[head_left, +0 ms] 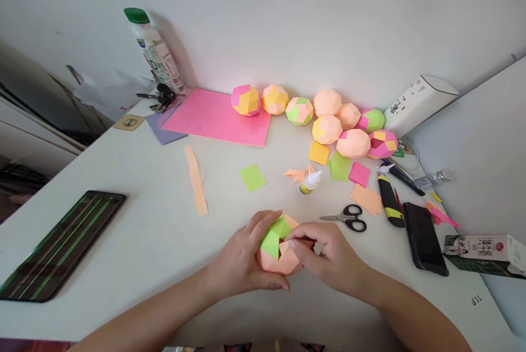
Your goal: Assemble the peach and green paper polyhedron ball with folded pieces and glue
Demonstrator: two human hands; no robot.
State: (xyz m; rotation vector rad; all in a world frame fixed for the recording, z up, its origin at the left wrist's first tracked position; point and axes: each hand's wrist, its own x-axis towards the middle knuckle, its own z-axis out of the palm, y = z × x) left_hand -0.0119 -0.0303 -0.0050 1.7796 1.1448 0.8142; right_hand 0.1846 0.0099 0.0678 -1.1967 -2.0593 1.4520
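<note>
A faceted paper ball in peach and light green sits between my hands near the table's front edge. Curled round its left side, my left hand holds it, thumb below and fingers over the top. My right hand pinches at a peach flap on the right side, where a dark gap shows an opening in the ball. Beyond the ball stand a small glue bottle with a white nozzle and some folded peach paper scraps. Black-handled scissors lie to the right.
Several finished-looking paper balls cluster at the back by the wall. A pink sheet, a green square and a peach strip lie on the table. A phone, cutter and carton line the right; a dark tablet-like panel lies left.
</note>
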